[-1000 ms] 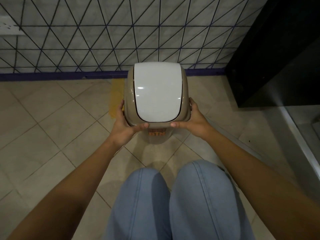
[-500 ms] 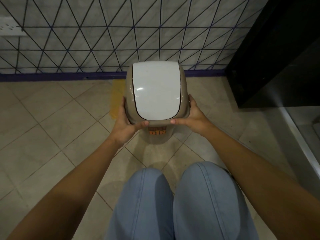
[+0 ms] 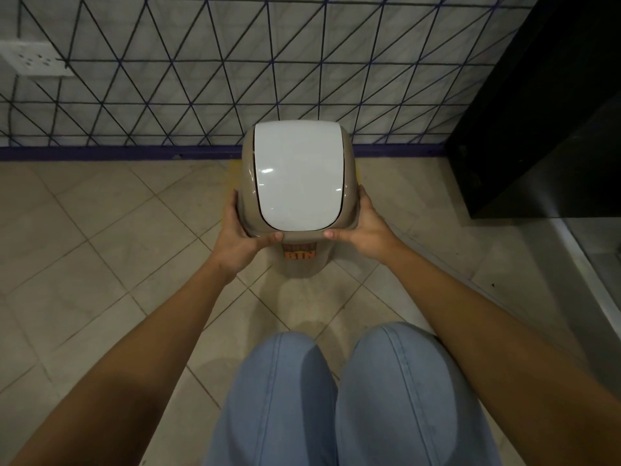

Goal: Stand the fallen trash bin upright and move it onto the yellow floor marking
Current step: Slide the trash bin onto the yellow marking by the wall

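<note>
A beige trash bin [image 3: 302,267] with a white swing lid [image 3: 297,176] stands upright in front of my knees, close to the wall. My left hand [image 3: 240,235] grips the left side of its top, thumb on the front rim. On the opposite side my right hand [image 3: 364,230] holds it the same way. An orange "BIN" label shows on the front. A strip of the yellow floor marking [image 3: 231,185] shows to the left of the bin; the bin hides most of it.
A tiled wall with dark triangle lines and a purple skirting [image 3: 117,153] runs behind the bin. A black cabinet [image 3: 544,122] stands at the right, with a pale raised ledge [image 3: 591,280] along the floor beside it. A wall socket [image 3: 32,62] is at upper left.
The bin, held in both hands, has shifted slightly further from me toward the wall and over the yellow marking. My grip is the same.
</note>
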